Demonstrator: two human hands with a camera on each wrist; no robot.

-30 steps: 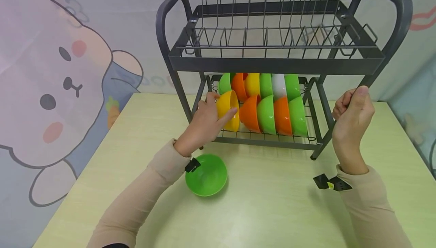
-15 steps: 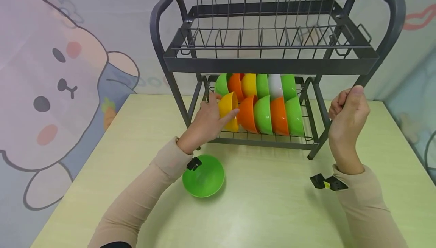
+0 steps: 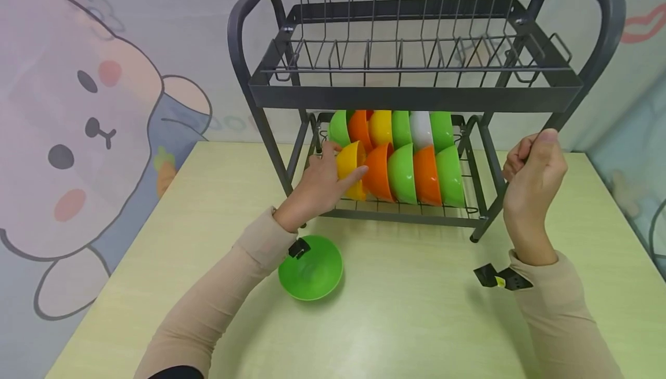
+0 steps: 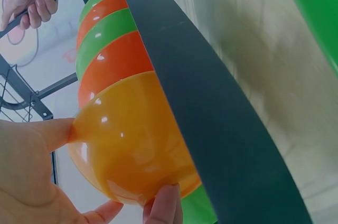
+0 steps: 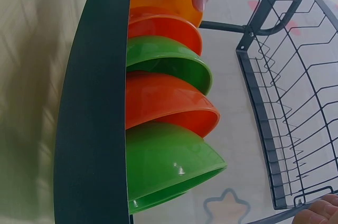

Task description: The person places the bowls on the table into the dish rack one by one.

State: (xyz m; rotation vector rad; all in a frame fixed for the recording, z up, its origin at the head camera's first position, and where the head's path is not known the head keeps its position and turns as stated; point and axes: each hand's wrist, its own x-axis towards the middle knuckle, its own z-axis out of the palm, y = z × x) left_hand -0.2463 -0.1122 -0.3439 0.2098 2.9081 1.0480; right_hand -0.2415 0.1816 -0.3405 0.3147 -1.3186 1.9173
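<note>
My left hand (image 3: 317, 185) holds a yellow bowl (image 3: 348, 162), thumb across its rim side and fingers behind it. The bowl stands on its side at the left end of the front row on the rack's lower tier, right up against an orange bowl (image 3: 378, 174). In the left wrist view, thumb and fingers spread around the yellow bowl's (image 4: 132, 129) rounded outside. My right hand (image 3: 536, 188) is curled around the right post of the dark metal dish rack (image 3: 416, 99). Farther right in that row stand a green bowl (image 3: 402, 175), another orange bowl (image 3: 428, 177) and another green bowl (image 3: 450, 178).
Behind the front row is a second row of bowls, including a white bowl (image 3: 421, 129). The upper wire tier (image 3: 400, 55) spans above both rows. A loose green bowl (image 3: 314, 275) sits upright on the table (image 3: 406, 321), below the left forearm. A cartoon-printed backdrop (image 3: 119, 136) hangs behind.
The yellow bowl has shifted slightly right with my left hand, closing the narrow gap to the orange bowl. My right hand stays on the post. The head view has shifted a little.
</note>
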